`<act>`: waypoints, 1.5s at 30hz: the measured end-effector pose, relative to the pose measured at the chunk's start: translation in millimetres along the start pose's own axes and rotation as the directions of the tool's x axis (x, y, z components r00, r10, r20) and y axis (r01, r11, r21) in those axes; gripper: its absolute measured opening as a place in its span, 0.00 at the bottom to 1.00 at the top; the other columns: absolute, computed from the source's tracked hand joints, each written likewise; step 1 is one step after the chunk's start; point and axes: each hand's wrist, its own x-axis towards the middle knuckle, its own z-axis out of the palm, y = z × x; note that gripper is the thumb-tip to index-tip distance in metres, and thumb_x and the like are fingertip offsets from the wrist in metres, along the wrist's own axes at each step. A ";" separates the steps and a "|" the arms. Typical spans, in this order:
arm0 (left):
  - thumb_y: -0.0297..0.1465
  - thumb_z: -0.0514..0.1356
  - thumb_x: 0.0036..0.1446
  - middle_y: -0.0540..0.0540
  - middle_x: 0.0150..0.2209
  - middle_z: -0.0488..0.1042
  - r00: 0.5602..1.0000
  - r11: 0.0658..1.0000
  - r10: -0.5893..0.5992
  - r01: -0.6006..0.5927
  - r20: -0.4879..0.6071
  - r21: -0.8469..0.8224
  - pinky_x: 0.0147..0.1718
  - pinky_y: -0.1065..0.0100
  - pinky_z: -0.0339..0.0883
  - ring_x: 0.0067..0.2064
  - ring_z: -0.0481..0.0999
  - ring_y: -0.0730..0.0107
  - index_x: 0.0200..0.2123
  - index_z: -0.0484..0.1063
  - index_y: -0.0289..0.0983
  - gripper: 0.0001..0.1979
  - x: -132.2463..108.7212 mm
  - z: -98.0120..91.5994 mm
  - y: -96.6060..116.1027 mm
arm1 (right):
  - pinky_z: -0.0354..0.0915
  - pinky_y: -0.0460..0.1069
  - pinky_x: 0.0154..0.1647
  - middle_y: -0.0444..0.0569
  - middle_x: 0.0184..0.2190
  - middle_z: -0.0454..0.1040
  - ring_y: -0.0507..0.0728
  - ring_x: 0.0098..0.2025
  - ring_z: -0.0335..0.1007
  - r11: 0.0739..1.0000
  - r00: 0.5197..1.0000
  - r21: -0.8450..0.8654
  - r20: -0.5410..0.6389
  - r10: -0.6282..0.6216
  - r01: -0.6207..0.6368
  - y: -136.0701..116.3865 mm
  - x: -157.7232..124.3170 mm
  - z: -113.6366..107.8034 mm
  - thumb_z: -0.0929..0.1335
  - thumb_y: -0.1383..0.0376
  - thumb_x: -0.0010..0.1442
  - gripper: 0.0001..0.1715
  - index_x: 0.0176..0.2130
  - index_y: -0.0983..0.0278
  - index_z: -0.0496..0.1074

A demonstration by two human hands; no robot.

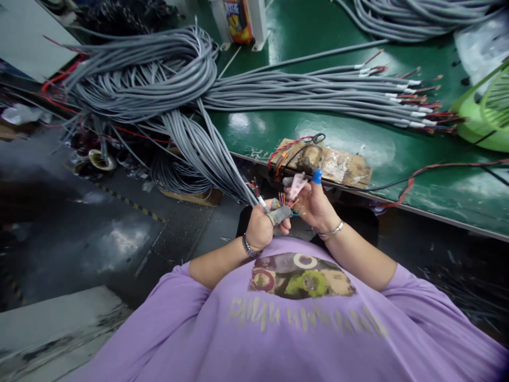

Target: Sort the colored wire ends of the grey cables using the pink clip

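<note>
My left hand (260, 227) is closed around the end of a grey cable (247, 193); grey wrapping covers its thumb. Thin coloured wires (293, 206) fan out beyond that thumb toward my other palm. Right beside them is my right hand (312, 207), its thumb raised and apart from the curled fingers. That thumb has a blue tip covering, and a pink wrap (297, 185) shows at the fingers. Another cable end with a white sleeve (261, 201) stands out by my left hand. Where the right fingers meet the wires is partly hidden.
Coiled grey cables (147, 79) lie at the left of the green table (258, 130), their stripped ends (425, 109) reaching right. A taped wooden block (338, 165) with red and black leads sits at the near edge. A green fan (489, 109) stands far right.
</note>
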 end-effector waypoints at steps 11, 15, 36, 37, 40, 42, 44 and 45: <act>0.42 0.68 0.48 0.50 0.18 0.74 1.000 0.999 0.025 -0.025 -0.012 -0.028 0.16 0.75 0.62 0.16 0.69 0.76 0.23 0.69 0.35 0.17 -6.0 -1.3 5.4 | 0.66 0.46 0.27 0.47 0.27 0.76 0.50 0.24 0.67 0.998 0.999 -0.056 0.035 -0.004 0.006 -9.5 -4.9 1.5 0.68 0.36 0.53 0.34 0.33 0.63 0.76; 0.42 0.67 0.47 0.50 0.18 0.73 1.000 0.999 -0.002 0.001 -0.030 -0.037 0.15 0.74 0.62 0.16 0.69 0.76 0.22 0.69 0.35 0.17 -0.6 2.1 6.4 | 0.65 0.46 0.26 0.46 0.25 0.75 0.50 0.24 0.66 0.989 0.994 -0.096 0.000 -0.110 0.109 -4.1 -4.6 3.6 0.69 0.37 0.51 0.33 0.31 0.64 0.76; 0.44 0.68 0.46 0.50 0.18 0.73 1.000 1.000 -0.013 0.012 -0.010 -0.009 0.15 0.74 0.62 0.16 0.69 0.76 0.23 0.68 0.35 0.19 0.9 0.0 2.7 | 0.68 0.48 0.27 0.47 0.27 0.76 0.52 0.25 0.70 1.000 1.000 -0.014 0.029 -0.008 0.008 -0.5 -1.1 4.9 0.63 0.30 0.50 0.40 0.33 0.62 0.74; 0.45 0.68 0.45 0.50 0.18 0.73 1.000 1.000 -0.003 0.003 -0.014 -0.011 0.15 0.74 0.62 0.15 0.69 0.76 0.23 0.68 0.36 0.19 -0.9 -0.5 3.1 | 0.68 0.48 0.27 0.47 0.27 0.76 0.52 0.25 0.70 0.999 0.999 -0.033 0.050 -0.006 0.007 -2.5 -2.9 4.5 0.61 0.29 0.51 0.40 0.33 0.62 0.74; 0.45 0.68 0.45 0.51 0.18 0.73 0.998 0.999 0.040 -0.041 -0.041 -0.022 0.15 0.74 0.63 0.16 0.69 0.76 0.24 0.68 0.36 0.20 -5.9 -1.6 3.1 | 0.67 0.47 0.26 0.47 0.27 0.76 0.52 0.25 0.68 0.998 0.997 -0.066 0.082 0.015 -0.010 -8.0 -7.1 2.9 0.61 0.31 0.53 0.39 0.33 0.61 0.74; 0.45 0.68 0.45 0.51 0.19 0.74 0.995 0.997 0.063 -0.066 -0.071 -0.031 0.15 0.74 0.64 0.16 0.69 0.76 0.25 0.69 0.36 0.19 -7.5 -0.9 2.5 | 0.66 0.46 0.26 0.46 0.27 0.76 0.51 0.24 0.67 0.998 0.996 -0.068 0.089 0.011 -0.005 -9.6 -8.1 2.0 0.64 0.34 0.55 0.34 0.32 0.61 0.74; 0.45 0.68 0.46 0.51 0.19 0.74 0.992 0.996 0.078 -0.082 -0.097 -0.036 0.15 0.74 0.64 0.16 0.69 0.77 0.25 0.69 0.36 0.19 -7.0 1.1 2.1 | 0.65 0.46 0.25 0.45 0.26 0.75 0.50 0.24 0.66 0.997 0.996 -0.063 0.082 -0.028 0.033 -8.8 -8.0 0.9 0.68 0.39 0.56 0.29 0.33 0.61 0.75; 0.45 0.68 0.46 0.52 0.19 0.74 0.991 0.995 0.085 -0.090 -0.107 -0.037 0.15 0.74 0.64 0.16 0.69 0.77 0.25 0.69 0.36 0.18 -6.1 2.4 1.9 | 0.64 0.46 0.25 0.44 0.26 0.74 0.50 0.24 0.65 0.996 0.996 -0.062 0.075 -0.052 0.057 -7.4 -7.7 0.1 0.69 0.41 0.55 0.27 0.33 0.61 0.75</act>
